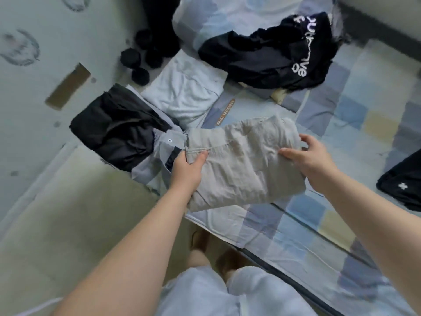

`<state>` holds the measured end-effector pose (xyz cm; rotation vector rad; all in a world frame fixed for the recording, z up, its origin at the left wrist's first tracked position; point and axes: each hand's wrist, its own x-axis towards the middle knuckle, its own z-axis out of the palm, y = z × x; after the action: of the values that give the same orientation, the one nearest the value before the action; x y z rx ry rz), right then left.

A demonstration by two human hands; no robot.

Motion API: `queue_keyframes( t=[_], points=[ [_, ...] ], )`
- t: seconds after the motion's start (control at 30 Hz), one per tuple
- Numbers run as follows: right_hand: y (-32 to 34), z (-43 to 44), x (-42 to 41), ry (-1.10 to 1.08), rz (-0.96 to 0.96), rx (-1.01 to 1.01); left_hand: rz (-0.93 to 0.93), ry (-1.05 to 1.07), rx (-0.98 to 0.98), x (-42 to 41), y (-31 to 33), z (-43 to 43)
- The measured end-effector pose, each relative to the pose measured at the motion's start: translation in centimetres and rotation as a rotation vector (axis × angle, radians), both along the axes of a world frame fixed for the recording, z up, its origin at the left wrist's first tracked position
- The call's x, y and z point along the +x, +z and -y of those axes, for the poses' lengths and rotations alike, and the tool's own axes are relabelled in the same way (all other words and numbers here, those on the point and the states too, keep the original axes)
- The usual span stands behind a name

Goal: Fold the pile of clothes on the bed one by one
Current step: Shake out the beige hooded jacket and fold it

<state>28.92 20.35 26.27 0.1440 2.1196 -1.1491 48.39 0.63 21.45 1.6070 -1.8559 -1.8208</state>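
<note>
My left hand (188, 167) grips the left edge of the folded beige garment (243, 165), thumb on top. My right hand (313, 156) clasps its right edge, fingers curled round it. The garment is at the near edge of the checked bed sheet (296, 226), beside a folded black garment (114, 131). Unfolded black clothes (268, 55) lie well apart.

We have the folded trousers (243, 163) at the near edge of the bed (296, 226), left hand (186, 171) gripping their left end, right hand (313, 157) on the right end. Folded jacket (116, 131) just left of them, lying on another garment (145, 166). Folded shirt (184, 92) behind the trousers. Unfolded pile (268, 58) further back, bedding roll (205, 17) behind it. Dumbbells (136, 60) left of the shirt. One more garment (403, 183) far right, well apart
</note>
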Motion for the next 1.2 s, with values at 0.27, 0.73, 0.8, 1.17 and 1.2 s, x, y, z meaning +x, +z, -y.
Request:
queue_keyframes(
  t=[0.27, 0.73, 0.8, 1.17, 1.2],
  points=[
    [-3.4, 17.4, 3.3, 0.426, -0.069, -0.018, 0.035, 0.463, 0.017, 9.7, -3.1, 5.8],
    [-16.7, 24.1, 8.9, 0.973, -0.751, 0.250, 0.394, 0.426, -0.665, 13.2, -14.3, 5.9],
    [-16.8, 22.9, 10.5, 1.143, -0.888, 0.198, 0.311, 0.210, -0.828, 12.2, -14.5, 5.6],
    [-26.8, 23.2, 12.0, 1.277, -0.885, 0.376, 0.490, -0.212, -0.662, 9.5, -24.5, 6.2],
    [-27.4, 23.2, 12.0, 1.267, -0.901, 0.376, 0.494, -0.210, -0.678, 9.4, -25.0, 6.2]
  ],
)
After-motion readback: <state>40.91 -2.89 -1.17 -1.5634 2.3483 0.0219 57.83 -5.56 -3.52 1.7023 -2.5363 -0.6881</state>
